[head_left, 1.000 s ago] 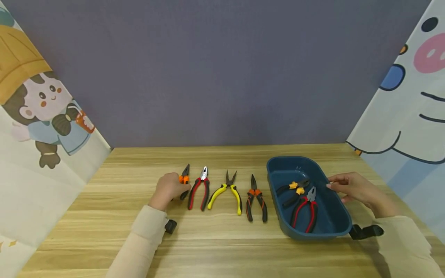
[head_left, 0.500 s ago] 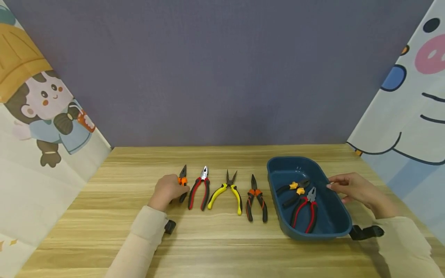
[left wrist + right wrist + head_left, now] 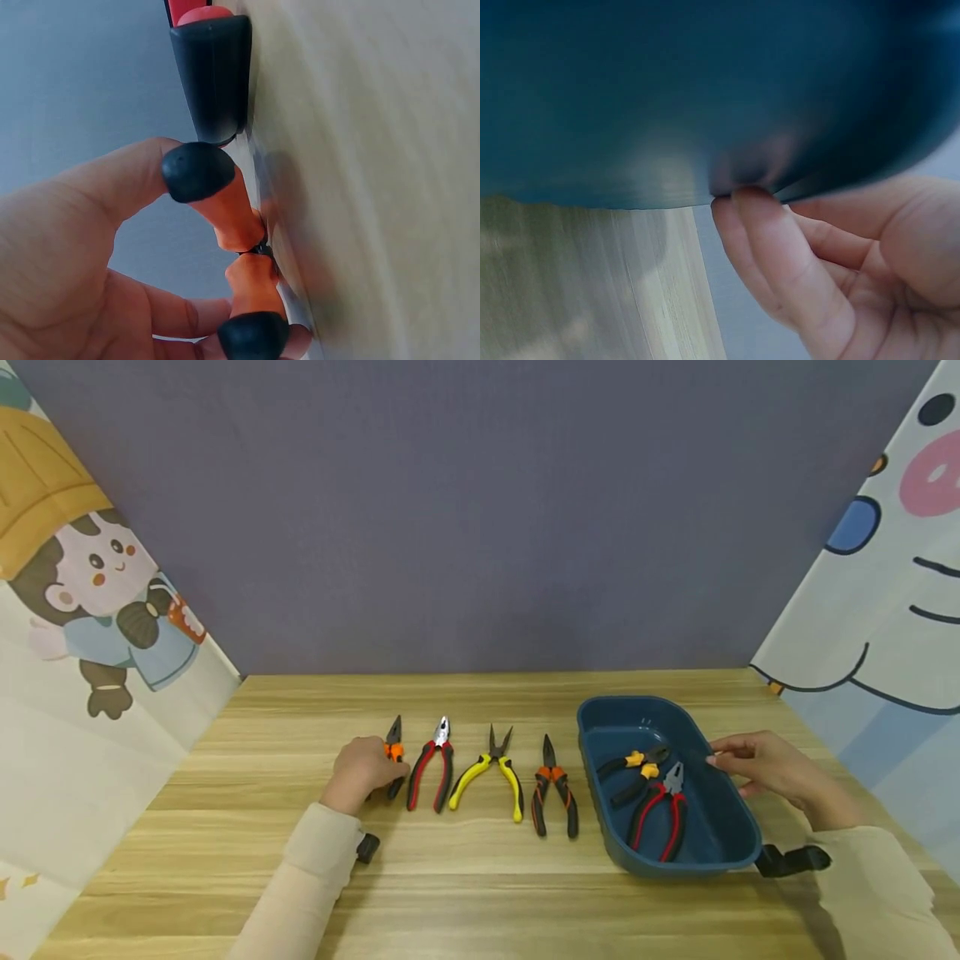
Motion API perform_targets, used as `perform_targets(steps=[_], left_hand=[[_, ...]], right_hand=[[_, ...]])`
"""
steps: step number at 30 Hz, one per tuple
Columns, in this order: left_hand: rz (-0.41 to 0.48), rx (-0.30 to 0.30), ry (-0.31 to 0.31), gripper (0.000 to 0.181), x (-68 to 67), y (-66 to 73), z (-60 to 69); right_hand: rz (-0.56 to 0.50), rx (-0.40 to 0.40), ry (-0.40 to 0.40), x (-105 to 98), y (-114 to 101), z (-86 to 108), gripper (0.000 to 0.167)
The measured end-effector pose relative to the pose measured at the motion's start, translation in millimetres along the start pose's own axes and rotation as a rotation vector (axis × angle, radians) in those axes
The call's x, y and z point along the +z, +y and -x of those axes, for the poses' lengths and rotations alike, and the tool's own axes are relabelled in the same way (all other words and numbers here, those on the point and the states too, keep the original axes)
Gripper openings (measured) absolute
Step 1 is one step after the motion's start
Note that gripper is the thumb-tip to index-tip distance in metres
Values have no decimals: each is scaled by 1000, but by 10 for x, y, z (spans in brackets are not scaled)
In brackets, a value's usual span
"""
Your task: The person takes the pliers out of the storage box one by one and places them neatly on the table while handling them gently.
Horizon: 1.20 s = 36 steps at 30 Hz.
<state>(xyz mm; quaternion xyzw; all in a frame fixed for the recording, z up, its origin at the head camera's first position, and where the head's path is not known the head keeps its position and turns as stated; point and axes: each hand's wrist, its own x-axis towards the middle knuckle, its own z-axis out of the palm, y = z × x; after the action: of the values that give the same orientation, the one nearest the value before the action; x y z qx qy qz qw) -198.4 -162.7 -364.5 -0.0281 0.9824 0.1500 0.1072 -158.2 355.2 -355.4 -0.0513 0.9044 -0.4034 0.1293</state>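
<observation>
Slight shift since a second ago: my orange-collared pliers (image 3: pixel 393 749) have moved a touch left, widening the gap to their right-hand neighbour. Looks like a small adjustment of where they lie, no lift.

Left hand (image 3: pixel 363 772): pinching those pliers by the handles, thumb on one, fingers on the other; tips pointing far. They are leftmost in the row on the wooden table (image 3: pixel 450 893).

Right hand (image 3: pixel 765 768): thumb and fingers gripping the right rim of the blue tray (image 3: pixel 708 839), same spot as earlier; tray unmoved.

Row, going right: red-handled pliers (image 3: pixel 441 745), near but apart; yellow pliers (image 3: pixel 496 757), handles spread; then dark pliers (image 3: pixel 551 772) with orange trim, just left of the tray. None of these shows a shift.

Inside the tray: yellow-collared pliers (image 3: pixel 648 771) lying sideways, with red-and-black pliers (image 3: pixel 679 818) on their near side, tips far.

Farther out: grey wall (image 3: pixel 480 527) beyond the table, cartoon sheets (image 3: pixel 840 635) left and right.
</observation>
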Motion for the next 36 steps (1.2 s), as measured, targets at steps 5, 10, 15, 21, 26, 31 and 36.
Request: perform_targets(steps=[5,10,15,21,26,31,36], left_hand=[[-2,-13,-8,33,10,6,-3],[-19,-23,-18,34,1,18,6],[-32,-20,-19,36,-25,32,17],[-38,-3,0,38,-64,43,45],[-54,3,22,40,-109,66,79],[-38,9,35,39,-153,114,123],[-57,46,99,43,-202,209,167]], right_hand=[[5,5,3,-8,3,-3,57],[3,6,0,-7,25,3,56],[-2,3,-1,-7,33,5,56],[14,7,1,-26,22,5,57],[16,11,-10,-26,8,-3,58],[10,13,-12,-16,1,-6,59],[-3,10,-12,-1,8,-8,58]])
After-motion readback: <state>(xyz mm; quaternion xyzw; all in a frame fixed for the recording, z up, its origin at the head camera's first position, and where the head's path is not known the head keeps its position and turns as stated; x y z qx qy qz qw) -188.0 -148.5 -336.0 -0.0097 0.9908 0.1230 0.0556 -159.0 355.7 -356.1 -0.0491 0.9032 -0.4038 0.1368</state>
